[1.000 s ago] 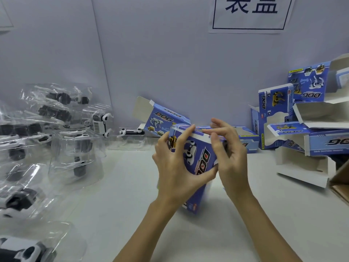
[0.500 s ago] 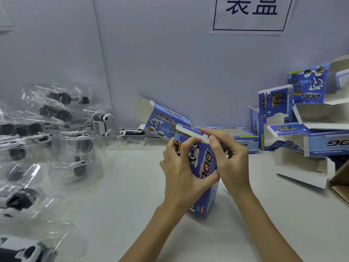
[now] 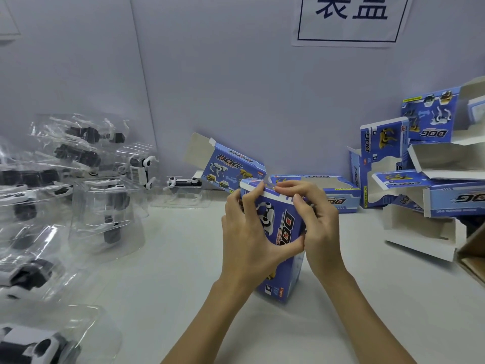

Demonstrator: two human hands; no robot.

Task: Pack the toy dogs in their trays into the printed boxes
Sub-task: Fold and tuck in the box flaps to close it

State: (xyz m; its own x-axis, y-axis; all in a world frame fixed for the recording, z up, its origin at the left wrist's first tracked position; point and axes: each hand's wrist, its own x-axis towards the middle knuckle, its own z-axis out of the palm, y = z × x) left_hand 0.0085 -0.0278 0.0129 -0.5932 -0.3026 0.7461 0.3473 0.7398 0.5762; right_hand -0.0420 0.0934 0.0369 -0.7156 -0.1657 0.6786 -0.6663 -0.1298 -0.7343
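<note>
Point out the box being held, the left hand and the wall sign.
held box (image 3: 282, 227), head view, printed front face.
left hand (image 3: 246, 232), head view, back of hand.
wall sign (image 3: 351, 19), head view, white sheet.

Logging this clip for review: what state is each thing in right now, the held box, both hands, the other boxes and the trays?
Held box: upright on the table, top flap down, gripped by both hands.
Left hand: holds the box side, fingers on its top edge.
Right hand: holds the other side, fingers at the top flap.
Tilted box: end flap open.
Box pile: open, unfilled as far as visible.
Tray stack: clear trays with toy dogs, unpacked.
</note>
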